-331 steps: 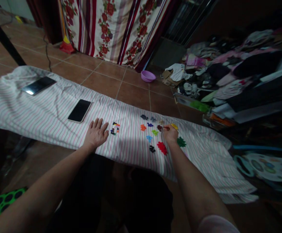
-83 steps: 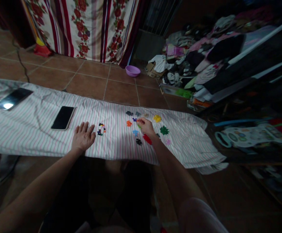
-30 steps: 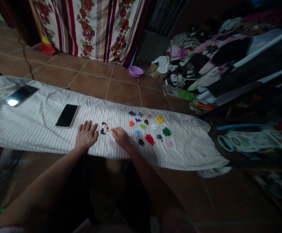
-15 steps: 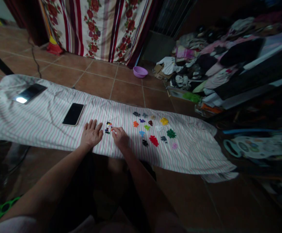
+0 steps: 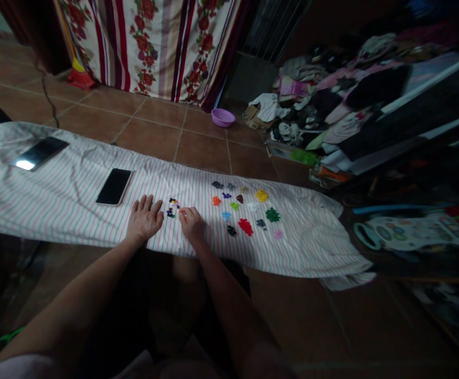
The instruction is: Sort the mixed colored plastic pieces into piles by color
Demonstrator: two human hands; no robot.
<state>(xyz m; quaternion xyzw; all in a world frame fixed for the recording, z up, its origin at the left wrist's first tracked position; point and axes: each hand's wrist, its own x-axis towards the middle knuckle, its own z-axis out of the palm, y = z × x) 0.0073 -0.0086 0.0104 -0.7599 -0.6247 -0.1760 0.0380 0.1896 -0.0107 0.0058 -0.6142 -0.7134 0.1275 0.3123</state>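
Note:
My left hand [image 5: 145, 218] lies flat on the striped cloth [image 5: 75, 210], fingers spread, just left of a small mixed cluster of tiny coloured pieces [image 5: 171, 212]. At the right side of that cluster, my right hand [image 5: 192, 224] is closed in a pinch; what sits between its fingertips is too small to make out. Further right, loose piles sorted by colour cover the cloth, among them a red pile [image 5: 246, 227], a yellow pile [image 5: 261, 195], a dark green pile [image 5: 272, 214], an orange pile [image 5: 216, 201] and a black pile [image 5: 231, 230].
Left of my hands lies a phone [image 5: 113, 187]; a second phone [image 5: 40, 153] with a bright reflection is farther left. Beyond the cloth, a purple basin [image 5: 223, 118] stands on the tiled floor. Heaped clothes [image 5: 332, 100] fill the back right.
The whole view has shifted slightly, so things sit a little further left. My right hand stays by the small cluster, still pinched; my left hand remains flat.

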